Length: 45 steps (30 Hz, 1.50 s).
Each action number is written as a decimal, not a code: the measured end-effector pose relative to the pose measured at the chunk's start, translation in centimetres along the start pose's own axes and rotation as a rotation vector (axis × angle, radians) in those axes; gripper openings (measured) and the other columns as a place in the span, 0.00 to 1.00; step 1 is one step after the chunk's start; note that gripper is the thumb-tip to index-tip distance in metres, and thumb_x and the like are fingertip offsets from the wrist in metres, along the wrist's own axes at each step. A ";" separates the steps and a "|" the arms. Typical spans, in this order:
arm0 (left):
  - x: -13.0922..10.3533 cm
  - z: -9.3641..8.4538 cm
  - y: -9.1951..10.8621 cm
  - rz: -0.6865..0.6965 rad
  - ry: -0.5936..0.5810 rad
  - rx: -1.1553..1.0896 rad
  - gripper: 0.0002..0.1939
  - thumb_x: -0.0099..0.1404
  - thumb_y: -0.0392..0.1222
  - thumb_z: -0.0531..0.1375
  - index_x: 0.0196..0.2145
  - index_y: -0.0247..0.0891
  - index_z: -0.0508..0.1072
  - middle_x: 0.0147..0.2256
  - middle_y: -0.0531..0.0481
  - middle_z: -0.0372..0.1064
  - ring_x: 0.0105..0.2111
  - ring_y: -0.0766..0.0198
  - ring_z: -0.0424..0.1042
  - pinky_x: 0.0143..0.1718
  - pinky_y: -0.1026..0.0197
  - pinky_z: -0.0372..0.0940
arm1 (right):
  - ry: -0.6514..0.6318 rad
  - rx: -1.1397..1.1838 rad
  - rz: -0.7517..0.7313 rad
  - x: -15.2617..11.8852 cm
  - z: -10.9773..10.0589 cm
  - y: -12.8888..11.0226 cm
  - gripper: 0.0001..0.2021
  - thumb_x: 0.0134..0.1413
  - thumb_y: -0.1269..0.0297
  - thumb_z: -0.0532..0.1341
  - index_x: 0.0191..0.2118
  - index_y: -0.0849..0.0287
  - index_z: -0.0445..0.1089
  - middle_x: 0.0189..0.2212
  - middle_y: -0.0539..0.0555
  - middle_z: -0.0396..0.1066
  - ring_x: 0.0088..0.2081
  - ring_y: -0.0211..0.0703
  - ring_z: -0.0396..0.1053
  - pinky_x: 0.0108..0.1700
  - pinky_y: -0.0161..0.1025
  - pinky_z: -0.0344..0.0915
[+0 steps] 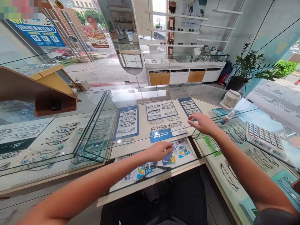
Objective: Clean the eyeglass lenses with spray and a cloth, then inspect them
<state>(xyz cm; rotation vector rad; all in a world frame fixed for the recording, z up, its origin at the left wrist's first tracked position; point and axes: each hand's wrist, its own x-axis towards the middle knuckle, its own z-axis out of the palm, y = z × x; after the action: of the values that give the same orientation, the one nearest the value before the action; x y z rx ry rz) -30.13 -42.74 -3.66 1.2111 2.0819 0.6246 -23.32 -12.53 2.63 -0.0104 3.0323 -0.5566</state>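
My left hand (161,151) is over the pulled-out display drawer, its fingers bent and pressed together. Whatever may be between the fingertips is too small to make out. Just beneath it lies a blue and yellow booklet (169,159), with a black pen (160,167) beside it. Round colour-wheel cards (183,151) lie on either side in the drawer. Farther right, my right hand (199,122) hovers above the glass counter, fingers loosely curved and apart from the thumb, holding nothing visible. Under the glass near it are eyeglasses (175,124) and a blue sign (161,135).
Glass cases of eyeglasses (58,134) flank the drawer. A calculator (264,137), a spray bottle (227,118) and a white device (231,99) stand on the right counter. A wooden stand (56,90) rises at left. A black chair (154,200) is below the drawer.
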 end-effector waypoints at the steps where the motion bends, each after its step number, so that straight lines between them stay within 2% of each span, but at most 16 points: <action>1: 2.1 0.7 -0.4 0.036 0.047 0.066 0.17 0.79 0.52 0.52 0.49 0.44 0.78 0.51 0.45 0.80 0.50 0.50 0.77 0.50 0.50 0.70 | 0.227 -0.038 0.009 0.9 0.2 1.7 0.21 0.75 0.53 0.53 0.54 0.62 0.76 0.57 0.67 0.76 0.60 0.60 0.68 0.58 0.50 0.62; 2: 4.3 1.4 -0.8 0.073 0.102 0.130 0.17 0.79 0.50 0.52 0.50 0.44 0.78 0.53 0.44 0.79 0.54 0.49 0.76 0.55 0.49 0.69 | 0.388 -0.061 0.016 1.7 0.7 3.4 0.18 0.74 0.55 0.54 0.52 0.61 0.76 0.54 0.67 0.77 0.57 0.61 0.69 0.58 0.51 0.63; 4: 8.9 2.6 -1.5 0.116 0.251 0.219 0.16 0.80 0.48 0.52 0.53 0.43 0.78 0.56 0.44 0.78 0.58 0.49 0.75 0.60 0.47 0.69 | 0.580 -0.072 0.038 2.9 2.1 6.3 0.16 0.74 0.57 0.54 0.48 0.60 0.76 0.48 0.65 0.78 0.53 0.59 0.71 0.56 0.50 0.63; 7: 16.0 4.1 -2.5 0.149 0.463 0.301 0.13 0.76 0.46 0.60 0.54 0.43 0.78 0.63 0.44 0.75 0.65 0.49 0.70 0.67 0.46 0.66 | 0.639 -0.087 0.048 3.8 4.3 8.4 0.15 0.75 0.58 0.54 0.43 0.58 0.75 0.43 0.61 0.79 0.46 0.53 0.72 0.49 0.45 0.63; 11: 24.8 4.9 -3.4 0.115 0.570 0.306 0.16 0.74 0.45 0.62 0.56 0.41 0.78 0.70 0.42 0.68 0.73 0.44 0.60 0.75 0.41 0.55 | 0.692 -0.164 -0.007 4.0 5.7 7.7 0.19 0.76 0.59 0.53 0.33 0.57 0.73 0.33 0.57 0.77 0.35 0.46 0.68 0.41 0.43 0.56; 14: 30.6 4.9 -3.9 0.090 0.622 0.310 0.14 0.73 0.44 0.63 0.54 0.43 0.79 0.71 0.43 0.67 0.75 0.43 0.58 0.76 0.39 0.55 | 0.683 -0.219 -0.201 3.8 5.9 6.4 0.23 0.75 0.61 0.55 0.24 0.56 0.66 0.23 0.52 0.69 0.28 0.41 0.60 0.37 0.43 0.52; 17: 35.4 4.5 -4.3 0.082 0.660 0.307 0.13 0.73 0.45 0.62 0.53 0.43 0.79 0.72 0.43 0.65 0.76 0.42 0.56 0.76 0.37 0.54 | 0.694 -0.195 -0.331 3.9 6.0 5.6 0.24 0.73 0.63 0.58 0.21 0.56 0.62 0.18 0.48 0.63 0.24 0.39 0.55 0.35 0.42 0.49; 21: 40.4 3.5 -4.7 0.111 0.711 0.301 0.14 0.75 0.49 0.60 0.52 0.44 0.79 0.72 0.44 0.66 0.77 0.43 0.54 0.77 0.37 0.53 | 0.740 -0.145 -0.318 4.2 6.2 5.2 0.24 0.71 0.63 0.58 0.20 0.56 0.60 0.17 0.47 0.61 0.23 0.38 0.51 0.33 0.42 0.46; 24: 43.4 2.7 -4.6 0.103 0.720 0.302 0.15 0.73 0.50 0.61 0.51 0.43 0.80 0.72 0.43 0.66 0.77 0.42 0.53 0.77 0.36 0.51 | 0.709 -0.089 -0.305 4.4 6.4 5.0 0.24 0.70 0.61 0.58 0.19 0.56 0.57 0.17 0.46 0.60 0.22 0.37 0.47 0.32 0.42 0.44; 28: 46.5 1.7 -4.0 0.057 0.662 0.335 0.15 0.68 0.54 0.66 0.47 0.44 0.81 0.74 0.45 0.62 0.79 0.38 0.47 0.77 0.34 0.47 | 0.692 0.000 -0.285 4.6 6.3 4.7 0.24 0.69 0.61 0.58 0.19 0.56 0.56 0.16 0.45 0.58 0.22 0.37 0.46 0.31 0.41 0.43; 32: 48.6 0.9 -3.7 -0.003 0.539 0.334 0.13 0.67 0.54 0.66 0.43 0.45 0.81 0.69 0.45 0.70 0.77 0.36 0.51 0.76 0.32 0.44 | 0.689 0.061 -0.275 4.6 6.1 4.5 0.24 0.68 0.62 0.58 0.19 0.57 0.56 0.15 0.45 0.58 0.21 0.35 0.48 0.30 0.41 0.43; 35: 49.4 0.4 -3.6 -0.016 0.466 0.322 0.13 0.67 0.54 0.66 0.42 0.45 0.82 0.65 0.45 0.73 0.74 0.36 0.55 0.75 0.31 0.44 | 0.678 0.093 -0.265 4.7 6.1 4.5 0.24 0.68 0.62 0.58 0.19 0.57 0.56 0.15 0.45 0.59 0.21 0.34 0.50 0.30 0.40 0.44; 41: 49.9 -0.6 -3.5 0.007 0.409 0.345 0.11 0.66 0.52 0.68 0.37 0.43 0.81 0.54 0.42 0.79 0.65 0.39 0.65 0.74 0.30 0.44 | 0.648 0.107 -0.243 4.7 6.1 4.5 0.24 0.68 0.61 0.58 0.19 0.56 0.55 0.16 0.45 0.58 0.21 0.35 0.51 0.30 0.41 0.44; 45: 50.1 -0.7 -3.7 0.020 0.397 0.354 0.13 0.65 0.55 0.68 0.37 0.42 0.81 0.54 0.41 0.77 0.65 0.38 0.64 0.74 0.30 0.43 | 0.644 0.142 -0.238 4.7 5.9 4.5 0.23 0.67 0.62 0.59 0.20 0.56 0.54 0.16 0.44 0.58 0.22 0.35 0.50 0.30 0.41 0.45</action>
<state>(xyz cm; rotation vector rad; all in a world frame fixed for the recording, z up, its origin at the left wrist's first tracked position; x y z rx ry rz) -51.31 -0.28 -20.15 1.3890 2.5998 0.5539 -27.65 -10.50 -4.72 -0.2313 3.6266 -0.9563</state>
